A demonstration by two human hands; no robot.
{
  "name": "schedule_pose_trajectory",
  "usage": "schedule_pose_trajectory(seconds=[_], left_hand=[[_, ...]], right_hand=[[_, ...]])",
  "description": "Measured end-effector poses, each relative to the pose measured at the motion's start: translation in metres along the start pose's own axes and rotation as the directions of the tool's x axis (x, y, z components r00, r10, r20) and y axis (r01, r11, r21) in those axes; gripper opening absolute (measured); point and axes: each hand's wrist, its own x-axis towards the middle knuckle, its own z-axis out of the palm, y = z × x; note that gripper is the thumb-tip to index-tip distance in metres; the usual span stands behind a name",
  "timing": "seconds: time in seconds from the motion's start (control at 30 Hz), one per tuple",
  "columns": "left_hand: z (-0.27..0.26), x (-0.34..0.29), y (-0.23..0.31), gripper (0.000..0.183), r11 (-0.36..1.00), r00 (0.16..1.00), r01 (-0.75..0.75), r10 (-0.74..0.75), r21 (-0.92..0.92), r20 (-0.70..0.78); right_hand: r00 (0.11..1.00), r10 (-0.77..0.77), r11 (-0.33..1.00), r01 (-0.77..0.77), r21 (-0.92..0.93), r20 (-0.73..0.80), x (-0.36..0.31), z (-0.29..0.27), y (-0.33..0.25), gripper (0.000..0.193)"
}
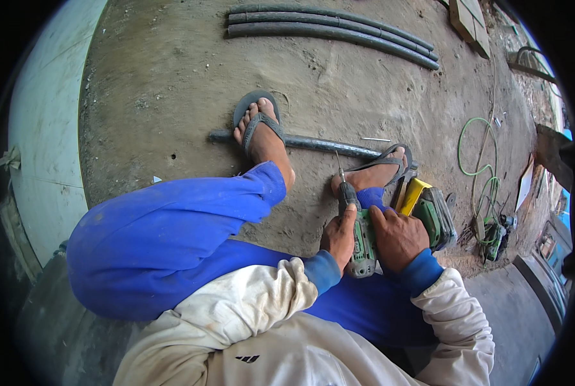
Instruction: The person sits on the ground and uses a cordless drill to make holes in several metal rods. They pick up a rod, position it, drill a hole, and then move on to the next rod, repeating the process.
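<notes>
1. the left hand is wrapped around the left side of a green cordless drill, fingers curled tight on its body.
2. the right hand grips the same drill from the right, fingers closed over its handle and battery end.
3. the drill sits between both hands, above the blue trouser legs; its thin bit points at a dark pipe.
4. that pipe lies across the concrete floor, pinned under both sandalled feet.
5. three more dark pipes lie side by side near the floor's far edge.
6. a green hose coils near the floor's right edge; a yellow-and-green tool rests just beside the right hand.
</notes>
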Motion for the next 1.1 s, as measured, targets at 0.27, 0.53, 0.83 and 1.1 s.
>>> schedule_pose_trajectory(seconds=[0.27,0.53,0.83,1.1], left_hand=[[-0.006,0.003,-0.006,0.07,0.984,0.998,-0.042,0.05,0.171,-0.046],[-0.015,-0.005,0.003,0.061,0.978,0.999,-0.032,0.034,0.204,-0.004],[-0.016,0.0,0.004,0.063,0.951,1.0,-0.006,0.008,0.309,-0.004],[-0.009,0.002,-0.005,0.068,0.977,0.999,-0.022,0.031,0.213,-0.036]], right_hand=[[0.996,0.051,0.998,-0.048,0.038,-0.075,-0.008,0.03,-0.005,0.013],[0.994,0.066,0.997,-0.069,-0.023,-0.091,-0.008,0.029,-0.012,0.01],[0.991,0.073,0.997,-0.074,-0.006,-0.109,-0.01,0.027,-0.014,0.01],[0.995,0.056,0.998,-0.055,0.004,-0.085,-0.009,0.03,-0.007,0.01]])
